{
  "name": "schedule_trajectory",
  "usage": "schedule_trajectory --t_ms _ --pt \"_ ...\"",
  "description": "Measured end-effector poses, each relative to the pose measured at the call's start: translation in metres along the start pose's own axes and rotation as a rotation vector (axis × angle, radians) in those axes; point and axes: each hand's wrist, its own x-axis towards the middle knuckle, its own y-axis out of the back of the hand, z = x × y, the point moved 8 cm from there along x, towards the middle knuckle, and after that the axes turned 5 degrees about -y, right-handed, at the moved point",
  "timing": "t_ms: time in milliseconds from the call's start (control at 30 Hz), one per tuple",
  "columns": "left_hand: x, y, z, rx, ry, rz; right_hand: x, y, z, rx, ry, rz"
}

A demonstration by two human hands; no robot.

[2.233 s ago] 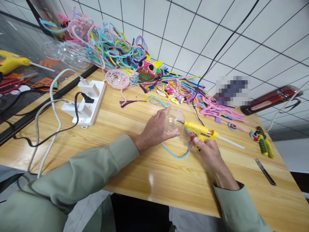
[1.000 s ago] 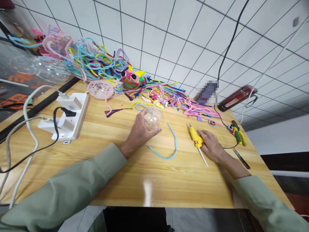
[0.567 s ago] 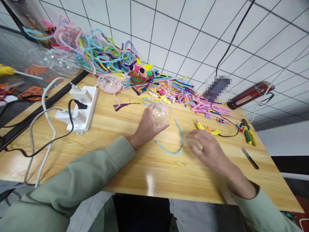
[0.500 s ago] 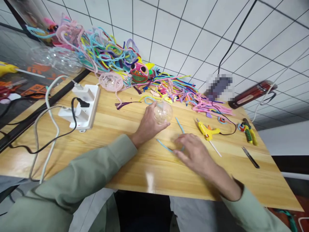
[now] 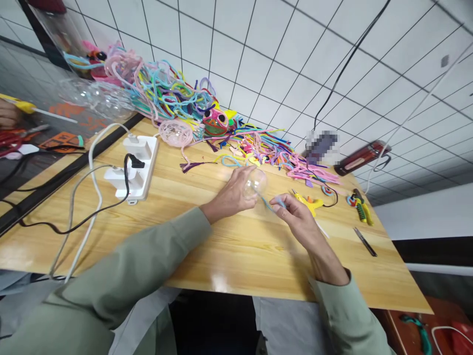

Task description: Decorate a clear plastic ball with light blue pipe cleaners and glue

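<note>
My left hand (image 5: pixel 235 193) is closed around the side of a clear plastic ball (image 5: pixel 255 182) just above the table. Between the thumb and fingers of my right hand (image 5: pixel 294 213) is a blue pipe cleaner (image 5: pixel 266 203). Its free end reaches left to the ball; whether it touches the ball's surface I cannot tell. A yellow glue gun (image 5: pixel 311 203) lies just beyond my right hand, partly hidden by it.
A white power strip (image 5: pixel 146 170) with cables stands on the left. Colourful pipe cleaners (image 5: pixel 166 96) pile along the wall, beside a pink-eyed figure (image 5: pixel 215 122). Pliers (image 5: pixel 362 207), a craft knife (image 5: pixel 365 241) and a dark red flask (image 5: pixel 362 157) are at right. Another person's hand (image 5: pixel 8 116) shows far left.
My right hand has picked up the blue pipe cleaner from the table and brought it up beside the ball. My left hand still holds the ball. The view has shifted slightly.
</note>
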Motion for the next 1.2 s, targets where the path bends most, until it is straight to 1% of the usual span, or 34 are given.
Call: schedule_trajectory --t_ms 100,200,367,467,567,700,767,867,1000,1200 --pt "-0.001 -0.004 0.005 0.001 -0.028 -0.064 0.015 0.005 -0.001 0.018 -0.018 0.044" --pt "-0.001 -0.006 0.005 -0.001 -0.015 -0.1 0.026 0.008 -0.004 -0.007 0.024 0.074" --pt "0.002 -0.004 -0.001 -0.053 0.029 -0.076 0.028 0.011 -0.002 -0.06 0.088 0.144" --pt "0.002 -0.006 0.002 -0.066 0.006 -0.08 0.027 0.015 0.001 -0.04 0.098 0.183" --pt "0.0 -0.009 0.007 -0.061 -0.028 -0.109 0.026 0.015 -0.004 -0.076 0.123 0.152" --pt "-0.003 -0.012 0.01 -0.033 -0.014 -0.136 0.021 0.01 -0.024 -0.219 0.242 0.088" --pt "-0.003 -0.014 0.013 -0.036 -0.014 -0.147 0.019 0.007 -0.029 -0.267 0.276 0.072" --pt "-0.002 -0.013 0.017 -0.048 -0.041 -0.154 0.019 0.005 -0.027 -0.294 0.268 0.055" --pt "-0.001 -0.011 0.017 -0.023 -0.035 -0.151 0.02 0.002 -0.02 -0.281 0.245 0.024" --pt "-0.001 -0.012 0.021 -0.016 -0.068 -0.17 0.022 -0.001 -0.019 -0.295 0.284 0.075"
